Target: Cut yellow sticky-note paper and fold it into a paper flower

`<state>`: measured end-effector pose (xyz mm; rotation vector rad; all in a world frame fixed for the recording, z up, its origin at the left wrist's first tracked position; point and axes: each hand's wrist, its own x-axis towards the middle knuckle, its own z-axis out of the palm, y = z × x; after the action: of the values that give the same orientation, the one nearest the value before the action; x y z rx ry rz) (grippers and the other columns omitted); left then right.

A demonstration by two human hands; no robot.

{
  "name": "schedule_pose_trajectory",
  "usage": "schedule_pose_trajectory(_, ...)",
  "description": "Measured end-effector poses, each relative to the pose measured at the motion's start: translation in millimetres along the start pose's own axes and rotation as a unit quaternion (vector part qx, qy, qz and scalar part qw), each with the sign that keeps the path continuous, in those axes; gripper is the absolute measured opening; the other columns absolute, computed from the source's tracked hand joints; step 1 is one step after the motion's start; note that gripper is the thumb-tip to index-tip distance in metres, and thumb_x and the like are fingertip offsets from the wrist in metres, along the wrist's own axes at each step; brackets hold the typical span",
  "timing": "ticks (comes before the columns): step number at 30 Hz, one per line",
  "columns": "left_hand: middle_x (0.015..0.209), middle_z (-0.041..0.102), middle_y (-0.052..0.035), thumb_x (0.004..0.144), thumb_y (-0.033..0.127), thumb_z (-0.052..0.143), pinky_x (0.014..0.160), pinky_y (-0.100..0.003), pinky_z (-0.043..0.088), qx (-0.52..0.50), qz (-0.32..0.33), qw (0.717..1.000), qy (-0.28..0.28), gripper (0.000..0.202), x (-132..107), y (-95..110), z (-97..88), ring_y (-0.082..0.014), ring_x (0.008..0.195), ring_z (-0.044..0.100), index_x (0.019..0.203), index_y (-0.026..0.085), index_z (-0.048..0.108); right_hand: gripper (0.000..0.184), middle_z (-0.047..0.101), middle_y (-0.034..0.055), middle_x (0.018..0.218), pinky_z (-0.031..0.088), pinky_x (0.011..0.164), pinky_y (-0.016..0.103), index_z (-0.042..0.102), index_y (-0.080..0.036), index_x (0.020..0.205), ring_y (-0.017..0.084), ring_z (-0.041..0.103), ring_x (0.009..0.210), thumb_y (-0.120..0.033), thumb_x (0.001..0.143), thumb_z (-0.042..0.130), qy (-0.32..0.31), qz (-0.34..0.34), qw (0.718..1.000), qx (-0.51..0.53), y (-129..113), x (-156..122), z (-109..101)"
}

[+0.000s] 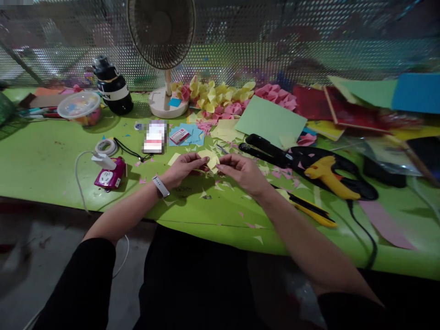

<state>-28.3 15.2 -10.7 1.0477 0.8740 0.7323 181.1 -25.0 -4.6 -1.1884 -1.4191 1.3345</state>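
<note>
Both hands meet over the green table (137, 183), gripping a small pale yellow paper piece (212, 159) that looks petal-like. My left hand (185, 166), with a pale wristband, pinches its left side between thumb and fingers. On its right edge, the thumb and index finger of my right hand (239, 170) are closed. Partly behind the left hand lies another yellow paper piece (174, 158). Pale yellow and pink paper scraps (225, 184) lie around and below the hands. A stack of blue paper squares (195, 134) with a small red-and-white box (179, 135) on it sits just beyond.
Right of the hands lie a black flat-jawed tool (268, 151), a yellow glue gun (326, 174) and a yellow-handled cutter (312, 211). A fan (168, 103), black bottle (113, 87) and yellow paper flowers (220, 94) stand behind. A purple power adapter (110, 174) sits left.
</note>
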Motion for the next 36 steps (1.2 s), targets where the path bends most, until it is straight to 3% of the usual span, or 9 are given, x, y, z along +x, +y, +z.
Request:
schedule_pose_trajectory(9,0.078,0.07,-0.0014,0.085,0.034,0.076,0.07,-0.026,0.047,0.008,-0.001,1.0,-0.009,0.023,-2,2,3.9,-0.0086,0.07,0.063,0.084,0.014,0.065,0.024,0.071,0.0037,0.084,0.061,0.074,0.038,0.07,-0.02,0.087,0.016,0.067,0.073,-0.039,0.078,0.079,0.005,0.0,1.0,-0.005,-4,-1,3)
schedule_pose_trajectory(14,0.078,0.07,-0.0014,0.079,0.039,0.082,0.068,-0.024,0.047,-0.001,-0.006,1.0,-0.013,0.032,-1,0,3.1,-0.0084,0.071,0.064,0.082,0.013,0.065,0.028,0.07,0.0046,0.084,0.061,0.074,0.039,0.068,-0.019,0.088,0.017,0.067,0.074,-0.041,0.076,0.08,0.004,0.0,1.0,-0.005,-6,-2,4)
schedule_pose_trajectory(20,0.082,0.068,-0.0003,0.072,0.04,0.087,0.07,-0.025,0.048,-0.049,0.008,0.999,0.009,0.037,0,-1,2.2,-0.0103,0.079,0.066,0.08,0.014,0.063,0.024,0.066,0.0033,0.085,0.061,0.068,0.037,0.06,-0.023,0.089,0.018,0.064,0.075,-0.032,0.077,0.079,0.078,-0.072,0.992,-0.064,1,-3,8)
schedule_pose_trajectory(29,0.077,0.065,0.0004,0.073,0.034,0.087,0.073,-0.026,0.05,-0.099,-0.023,0.995,-0.01,0.031,2,-3,0.7,-0.0086,0.076,0.061,0.077,0.014,0.064,0.014,0.069,0.0032,0.088,0.061,0.073,0.036,0.07,-0.022,0.091,0.016,0.066,0.078,-0.031,0.081,0.075,0.016,-0.04,0.999,0.033,5,-2,6)
schedule_pose_trajectory(36,0.078,0.065,0.0005,0.078,0.031,0.084,0.073,-0.025,0.05,-0.113,-0.032,0.993,-0.015,0.027,1,-4,1.7,-0.0076,0.074,0.06,0.079,0.013,0.063,0.025,0.07,0.0019,0.086,0.06,0.067,0.031,0.07,-0.022,0.091,0.014,0.067,0.075,-0.039,0.079,0.082,0.0,-0.023,0.999,0.048,16,2,5)
